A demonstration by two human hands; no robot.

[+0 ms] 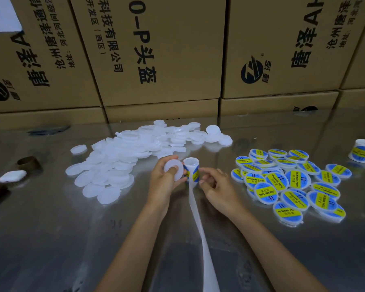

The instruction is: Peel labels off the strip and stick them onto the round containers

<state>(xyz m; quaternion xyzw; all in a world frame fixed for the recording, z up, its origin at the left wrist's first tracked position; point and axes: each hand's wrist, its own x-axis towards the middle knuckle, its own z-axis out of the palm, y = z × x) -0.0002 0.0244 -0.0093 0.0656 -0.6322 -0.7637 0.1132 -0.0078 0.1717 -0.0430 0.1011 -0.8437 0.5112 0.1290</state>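
My left hand (161,182) holds a plain white round container (173,170) together with a small roll of blue-and-yellow labels (191,168). White backing strip (200,226) trails from the roll toward the camera. My right hand (215,186) is just right of the roll, fingers curled, fingertips at a label on the roll's edge. A heap of unlabelled white containers (122,163) lies to the left. Labelled containers (291,184) are piled on the right.
A second label roll (362,152) stands at the far right on the shiny metal table (51,239). A brown tape core (29,163) and a white case (12,175) sit at the left. Stacked cardboard boxes (156,60) wall off the back.
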